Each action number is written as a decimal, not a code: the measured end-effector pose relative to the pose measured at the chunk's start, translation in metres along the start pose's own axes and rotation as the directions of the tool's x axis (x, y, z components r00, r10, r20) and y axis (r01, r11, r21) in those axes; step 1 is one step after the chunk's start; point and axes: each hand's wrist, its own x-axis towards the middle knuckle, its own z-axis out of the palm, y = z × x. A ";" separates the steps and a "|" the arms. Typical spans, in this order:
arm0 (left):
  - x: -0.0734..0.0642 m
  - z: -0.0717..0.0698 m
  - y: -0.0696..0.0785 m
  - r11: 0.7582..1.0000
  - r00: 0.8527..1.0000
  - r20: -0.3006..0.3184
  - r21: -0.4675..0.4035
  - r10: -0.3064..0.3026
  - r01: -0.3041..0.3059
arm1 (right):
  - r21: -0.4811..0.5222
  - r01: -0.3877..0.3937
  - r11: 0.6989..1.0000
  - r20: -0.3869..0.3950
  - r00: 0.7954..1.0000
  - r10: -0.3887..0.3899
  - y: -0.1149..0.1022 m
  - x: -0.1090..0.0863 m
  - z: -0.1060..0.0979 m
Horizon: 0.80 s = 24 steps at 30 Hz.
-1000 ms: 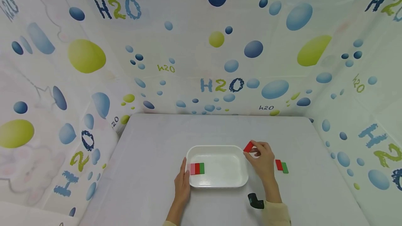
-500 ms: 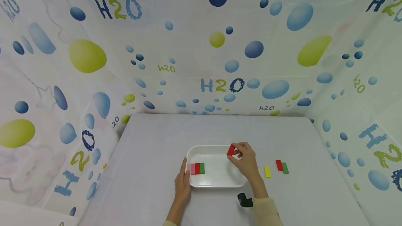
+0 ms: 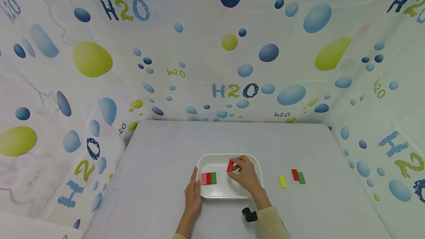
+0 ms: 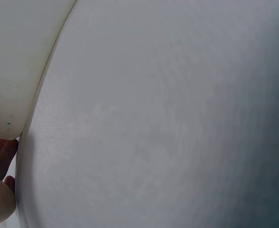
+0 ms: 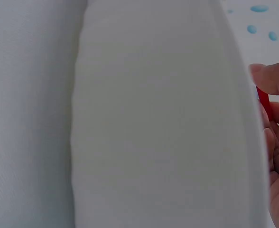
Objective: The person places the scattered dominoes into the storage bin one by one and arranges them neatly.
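A white rectangular tray (image 3: 229, 194) stands on the table in the head view. Flat pink (image 3: 204, 179), red (image 3: 208, 178) and green (image 3: 214, 178) tiles lie side by side in its left part. Over the tray's middle, my right hand (image 3: 246, 174) pinches another red tile (image 3: 230, 165), tilted upright between thumb and fingertips. That red tile (image 5: 264, 102) also shows at the right of the right wrist view, beyond the tray's outer wall. Against the tray's left side rests my left hand (image 3: 193, 194), fingers straight along the wall; the left wrist view catches its fingers (image 4: 2, 156) at the tray's corner.
To the right of the tray, a yellow tile (image 3: 282, 181) lies on the white table (image 3: 156, 150). Farther right, a red tile (image 3: 295, 175) and a green tile (image 3: 301, 177) lie together. A black wrist camera (image 3: 249, 215) sits by the right sleeve.
My right hand has carried the red tile leftward from the tray's right rim to over its middle, uncovering the yellow tile. The left hand and tray have stayed in place.
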 end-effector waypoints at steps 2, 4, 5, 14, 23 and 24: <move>0.000 0.000 0.000 1.000 1.000 0.004 -0.003 -0.001 0.001 | -0.003 -0.003 1.000 0.031 1.000 0.003 0.001 0.000 0.005; 0.000 0.000 -0.001 1.000 1.000 0.009 -0.004 -0.002 0.002 | -0.017 -0.013 1.000 0.073 0.997 0.014 0.002 0.001 0.010; 0.000 0.000 -0.001 1.000 1.000 0.008 -0.005 -0.001 0.001 | -0.025 -0.025 0.999 0.096 0.995 0.027 0.002 0.001 0.012; -0.001 0.000 0.001 1.000 1.000 0.004 0.006 0.014 -0.014 | -0.046 -0.104 0.994 0.241 0.964 0.112 0.001 0.003 0.027; -0.001 0.001 -0.002 0.999 0.999 -0.027 0.025 0.047 -0.047 | -0.083 -0.107 0.991 0.300 0.945 0.127 0.005 0.006 0.037; -0.001 0.001 -0.002 0.998 0.998 -0.030 0.026 0.050 -0.049 | -0.089 -0.103 0.991 0.303 0.945 0.126 0.005 0.006 0.038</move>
